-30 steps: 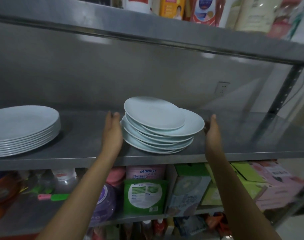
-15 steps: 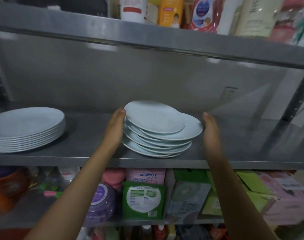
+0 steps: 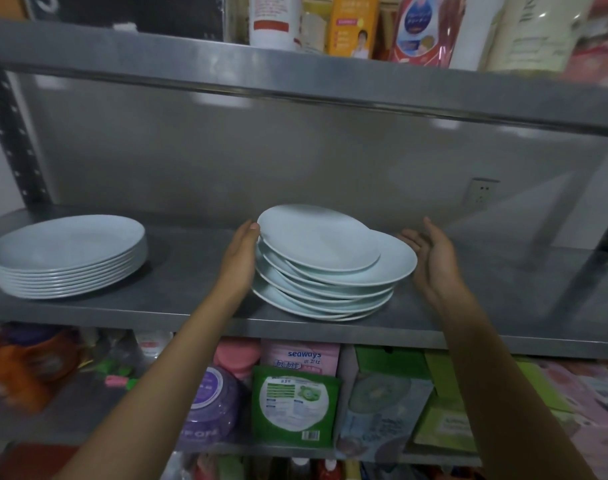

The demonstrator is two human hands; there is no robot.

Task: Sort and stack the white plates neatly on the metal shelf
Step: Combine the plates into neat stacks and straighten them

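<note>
Now the left hand (image 3: 240, 261) lies flat against the left edge of the uneven plate stack (image 3: 326, 271), its thumb tip touching the rim of the top plate (image 3: 318, 239). A second ago this hand stood just beside the stack with its fingers pointing up; half a second ago it had already closed in against the rims, and it stays there. Its fingers are together and pressed to the plates, not wrapped round any one of them.

The right hand (image 3: 430, 258) is open, palm turned toward the stack, fingers loosely spread. It sits just beside the rim of the wide plate (image 3: 396, 263) that juts out to the right under the top one. Whether the palm actually touches that rim is hard to tell, since the edge is a little blurred. In the earlier frames this hand was held more upright and closed, further from the plates.

The stack rests on the middle board of the metal shelf (image 3: 191, 299), near its front edge, its plates fanned out of line: the top one is shifted left and back, the lower ones step forward. Well apart to the left stands the tidy plate pile (image 3: 66, 256), evenly aligned, in the same place as before.
</note>
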